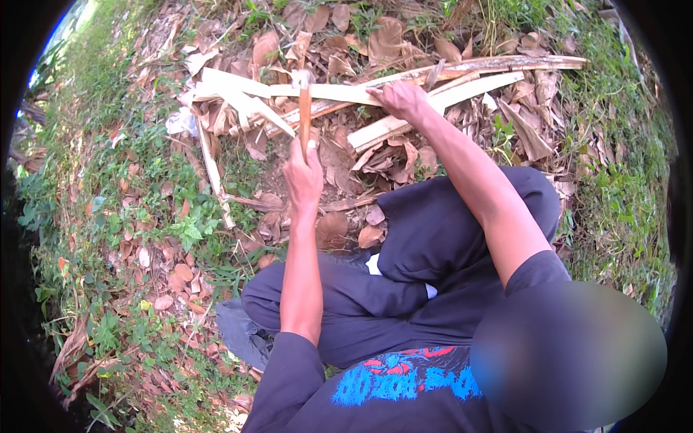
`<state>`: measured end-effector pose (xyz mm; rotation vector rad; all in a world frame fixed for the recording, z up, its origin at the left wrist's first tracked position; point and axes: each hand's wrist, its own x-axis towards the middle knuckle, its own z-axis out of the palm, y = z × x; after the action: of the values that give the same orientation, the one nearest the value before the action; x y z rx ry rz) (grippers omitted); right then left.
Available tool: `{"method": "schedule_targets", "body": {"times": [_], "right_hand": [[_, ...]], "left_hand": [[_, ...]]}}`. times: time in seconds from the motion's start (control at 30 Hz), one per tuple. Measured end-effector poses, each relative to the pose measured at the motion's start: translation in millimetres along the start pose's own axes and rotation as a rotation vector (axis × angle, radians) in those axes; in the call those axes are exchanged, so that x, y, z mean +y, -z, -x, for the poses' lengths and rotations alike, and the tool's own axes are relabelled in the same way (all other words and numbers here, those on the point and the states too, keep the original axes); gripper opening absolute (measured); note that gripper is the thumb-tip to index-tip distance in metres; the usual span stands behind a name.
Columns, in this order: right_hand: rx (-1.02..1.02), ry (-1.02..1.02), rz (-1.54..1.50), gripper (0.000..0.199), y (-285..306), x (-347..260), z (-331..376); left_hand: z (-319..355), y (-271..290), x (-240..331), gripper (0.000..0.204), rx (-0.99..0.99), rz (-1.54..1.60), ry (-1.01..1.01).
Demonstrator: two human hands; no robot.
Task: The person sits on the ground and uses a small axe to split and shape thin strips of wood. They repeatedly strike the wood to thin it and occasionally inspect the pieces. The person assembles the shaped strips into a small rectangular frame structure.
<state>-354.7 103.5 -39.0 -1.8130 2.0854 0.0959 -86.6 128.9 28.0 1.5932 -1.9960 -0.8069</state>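
My left hand (303, 175) is closed round the lower end of a tool's wooden handle (306, 115), which stands nearly upright in the picture. At its top is a small bright metal head, too glaring to tell its kind. This head lies across a pale wood strip (336, 92). Gripping the strip's right end, my right hand (404, 99) has its fingers closed. Left of the tool, more pale split strips (234, 81) lie bent and crossing one another. Whether they join the held strip I cannot tell.
Behind my right hand runs a long rough-barked pole (505, 66). Under my right forearm lies a thick pale split piece (382, 132). A thin stick (211, 169) is at the left. Dry brown leaves (386, 40) and grass surround my crossed legs (462, 238).
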Motion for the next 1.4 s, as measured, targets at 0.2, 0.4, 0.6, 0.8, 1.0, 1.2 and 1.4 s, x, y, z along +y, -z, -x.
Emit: {"method": "schedule_targets", "body": {"times": [0.2, 0.4, 0.6, 0.8, 1.0, 1.2, 1.4], "right_hand": [[-0.015, 0.068, 0.025, 0.058, 8.6, -7.1, 2.1], [0.177, 0.218, 0.321, 0.043, -21.7, 17.7, 0.4], [0.194, 0.189, 0.176, 0.037, -29.7, 24.0, -6.4], [0.049, 0.010, -0.094, 0.055, 11.5, -9.3, 22.7], [-0.270, -0.038, -0.412, 0.056, 50.7, -16.7, 39.6], [0.041, -0.007, -0.366, 0.048, 100.9, -27.7, 90.1], [0.385, 0.139, -0.135, 0.033, 127.3, -41.6, 145.5]], "left_hand": [[10.8, -22.5, -39.0, 0.033, 0.000, -0.164, -0.025], [-0.8, -6.3, -0.8, 0.035, 0.107, -0.009, -0.142], [3.2, -8.1, -21.2, 0.035, 0.048, 0.008, -0.059], [70.1, 47.3, -29.6, 0.033, 0.224, 0.048, -0.049], [119.6, 56.0, -33.2, 0.029, 0.314, 0.606, 0.186], [124.0, 47.7, -34.6, 0.032, 0.481, 0.858, 0.140], [102.5, 35.0, -73.0, 0.049, 0.705, 0.601, 0.276]]}}
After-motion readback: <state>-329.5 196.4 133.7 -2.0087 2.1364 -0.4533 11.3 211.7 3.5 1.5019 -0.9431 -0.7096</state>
